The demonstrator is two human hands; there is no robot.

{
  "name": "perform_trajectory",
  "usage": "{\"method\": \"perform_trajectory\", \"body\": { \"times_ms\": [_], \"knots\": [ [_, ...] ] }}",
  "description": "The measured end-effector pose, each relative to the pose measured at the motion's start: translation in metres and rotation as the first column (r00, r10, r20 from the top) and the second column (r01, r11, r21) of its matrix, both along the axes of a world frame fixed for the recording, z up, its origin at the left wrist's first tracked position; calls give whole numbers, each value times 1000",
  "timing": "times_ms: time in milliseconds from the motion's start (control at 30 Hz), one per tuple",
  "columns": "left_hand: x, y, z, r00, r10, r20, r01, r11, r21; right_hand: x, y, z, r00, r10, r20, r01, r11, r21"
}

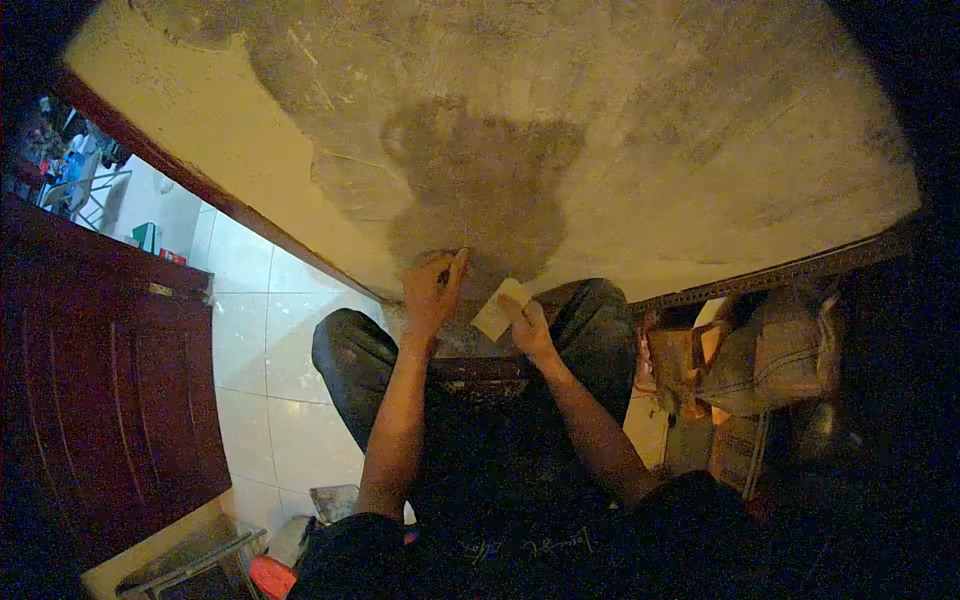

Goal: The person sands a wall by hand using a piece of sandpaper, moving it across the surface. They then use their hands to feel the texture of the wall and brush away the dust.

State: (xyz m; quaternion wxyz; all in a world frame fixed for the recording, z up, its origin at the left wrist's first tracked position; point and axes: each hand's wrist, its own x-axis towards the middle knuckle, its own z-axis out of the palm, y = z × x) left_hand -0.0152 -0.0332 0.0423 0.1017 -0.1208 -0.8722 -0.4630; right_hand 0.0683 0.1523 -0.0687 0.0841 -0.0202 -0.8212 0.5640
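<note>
My left hand (432,292) is raised close to the lower part of the patchy plastered wall (650,160). Its fingers are closed, with a small dark bit showing at them that I cannot make out. Beside it, my right hand (530,326) grips a pale yellow, flat rectangular piece (497,311) by its right side. That piece is tilted and sits in front of my lap, between my knees. A dark shape like a shadow (480,180) covers the wall just ahead of both hands.
A dark red panelled door (120,380) stands open on the left, by a pale tiled floor (245,330). Bags and boxes (740,370) crowd the right side. A red object (272,577) lies at lower left near a metal-edged stand (200,560).
</note>
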Motion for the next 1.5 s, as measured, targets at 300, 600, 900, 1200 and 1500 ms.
{"method": "perform_trajectory", "body": {
  "times_ms": [300, 600, 900, 1200, 1500],
  "knots": [
    [-3, 2, -6, 988, 28, -152, -21, 999, 47, -5, -11, 15, 985, -102, -136, 95, 994, -63],
    [3, 8, -6, 973, -32, -229, 29, 999, -18, -4, 16, 9, 943, -97, 319, -36, 922, 387],
    [39, 42, 57, 903, -424, 70, 430, 890, -150, 2, 28, 45, 986, -100, -133, 108, 993, 53],
    [47, 78, 56, 910, -412, 45, 412, 886, -211, 6, 39, 90, 966, -255, -37, 212, 871, -442],
    [43, 99, 79, 888, -439, 137, 438, 898, 41, 8, 48, 46, 965, -214, -152, 136, 903, -407]
  ]
}}
